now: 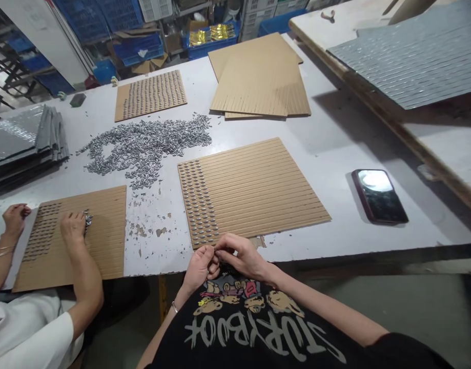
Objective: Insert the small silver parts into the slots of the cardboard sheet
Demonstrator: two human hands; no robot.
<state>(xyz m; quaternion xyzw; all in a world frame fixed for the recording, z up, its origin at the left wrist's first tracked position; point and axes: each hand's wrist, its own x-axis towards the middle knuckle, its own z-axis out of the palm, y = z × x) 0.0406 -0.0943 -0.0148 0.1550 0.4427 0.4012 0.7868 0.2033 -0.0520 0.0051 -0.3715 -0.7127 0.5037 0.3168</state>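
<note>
The tan slotted cardboard board (252, 192) lies flat on the grey-white table (335, 138), just beyond both of the person's hands, its near edge touching their fingertips. Its grooves run across, slightly rising to the right; only the columns at its left end are filled with small silvery oval pieces, and that filled corner sits directly ahead of the hands. The left hand (199, 266) and right hand (243, 253) meet at the table's near edge, fingers pressed together, pinching something small between them that is too tiny to make out. Both are equally near the board. Further beyond and to the left spreads a loose heap of silvery pieces (146, 143). To the right, well apart, lies a dark phone (379, 196). Far left, another person's hands (72, 228) rest on a second slotted board (81, 236).
</note>
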